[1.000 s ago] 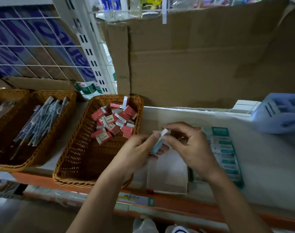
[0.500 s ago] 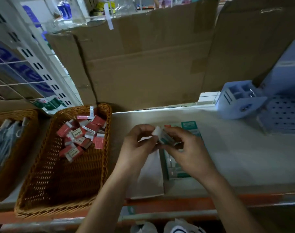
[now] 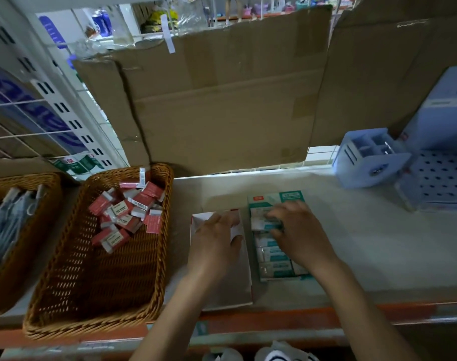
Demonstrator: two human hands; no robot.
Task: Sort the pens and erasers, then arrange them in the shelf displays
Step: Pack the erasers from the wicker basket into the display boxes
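Note:
A teal box of teal-and-white erasers lies open on the white shelf. My right hand is over its upper half, with fingers and thumb curled around one eraser in the row; motion blur hides the exact grip. Left of it lies an open white box with red edges. My left hand rests on that box with relaxed fingers. A wicker basket further left holds several red-and-white erasers. Another basket at the far left holds pens.
Flattened cardboard stands along the back of the shelf. A pale blue pen holder and a blue perforated display stand at the right. The shelf's orange front edge runs below my wrists. A white wire grid rises at the left.
Both hands held one teal eraser up between them earlier. They have come down and apart: the right onto the teal box's erasers, the left onto the white box. The view shifted right.

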